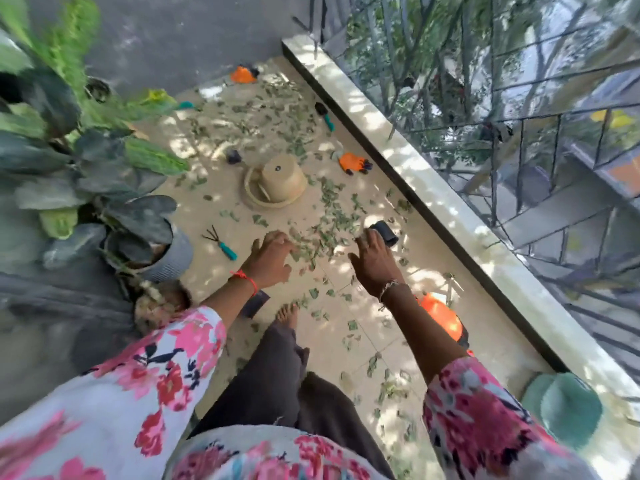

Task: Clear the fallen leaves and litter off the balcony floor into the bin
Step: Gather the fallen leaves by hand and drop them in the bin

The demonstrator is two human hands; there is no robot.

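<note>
Lying between the hands, leaves (323,237) sit under the left hand (270,259), fingers curled onto them; the right hand (375,266) is spread.

This is a home balcony on an upper storey. A tiled floor (349,278) runs between a grey wall (190,36) and a low ledge (408,161) topped by a metal railing (519,140), with treetops beyond. Potted plants (104,161), an overturned pot (280,178), a hand rake (221,244), a trowel (325,116), an orange gardening glove (353,162) and scattered leaves (332,209) show a small household garden.
</note>
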